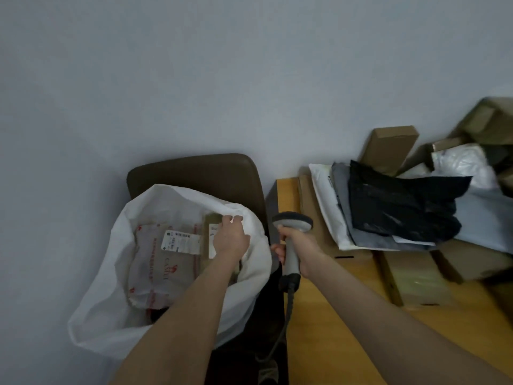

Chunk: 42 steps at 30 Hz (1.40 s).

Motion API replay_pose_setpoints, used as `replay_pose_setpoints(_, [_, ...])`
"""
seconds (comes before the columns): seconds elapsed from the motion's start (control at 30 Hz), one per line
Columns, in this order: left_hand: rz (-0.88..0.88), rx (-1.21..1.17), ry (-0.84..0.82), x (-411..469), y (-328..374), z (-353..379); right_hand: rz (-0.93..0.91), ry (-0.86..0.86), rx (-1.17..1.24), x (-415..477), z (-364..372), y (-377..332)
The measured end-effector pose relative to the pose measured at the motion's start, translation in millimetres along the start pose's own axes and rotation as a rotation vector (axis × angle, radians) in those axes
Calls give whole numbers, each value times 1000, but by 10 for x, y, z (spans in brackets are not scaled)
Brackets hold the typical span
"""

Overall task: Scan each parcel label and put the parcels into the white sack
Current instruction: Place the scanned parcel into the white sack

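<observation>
White sack (111,287): already containing a labelled parcel (158,270). My left hand (231,237) is hovering at its rim, grip unclear; my right hand (301,245) is gripping the scanner (293,222). I am aiming to keep the mouth spread, laying parcels flat.

I see a brown chair (194,168) against the grey wall (194,65) — a wooden table (319,343) just beside it.

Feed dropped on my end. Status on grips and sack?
Left grip pinches sack rim. Right grip holds scanner. Labelled parcel in sack; more parcels on table. Nothing blocking sack mouth.
</observation>
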<state>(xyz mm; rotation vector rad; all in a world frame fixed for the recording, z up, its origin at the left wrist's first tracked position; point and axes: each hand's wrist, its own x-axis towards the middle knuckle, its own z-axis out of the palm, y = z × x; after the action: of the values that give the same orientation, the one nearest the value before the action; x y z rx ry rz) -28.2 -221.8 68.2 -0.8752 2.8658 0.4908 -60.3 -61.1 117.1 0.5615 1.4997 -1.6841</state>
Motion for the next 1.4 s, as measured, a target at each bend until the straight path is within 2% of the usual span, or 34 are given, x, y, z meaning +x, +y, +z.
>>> replay_pose_setpoints(0.17, [99,2,7,-606,774,34,-85,11,-42,-544,-908,86])
replay_pose_setpoints(0.4, [289,30,21,-1239,1970,198,-199,176,9,-1120,-2099,55])
replay_pose_setpoints(0.67, [432,73,-24,-1279,2827,469,-268,324,72,-1088,-3051,-294])
replay_pose_setpoints(1.0, [522,193,-168,-371,3564,1152,-261,353,91,-218,-3594,-962])
replay_pose_setpoints(1.13, [509,366,-249,-103,3679,1381,-235,351,113,-11,-3686,-1145])
replay_pose_setpoints(1.3, [551,463,-97,25,3690,1436,-234,350,162,99,-3798,-1289])
replay_pose_setpoints(1.4, [459,354,-15,14,3801,1236,-278,320,205,64,-3848,-1406])
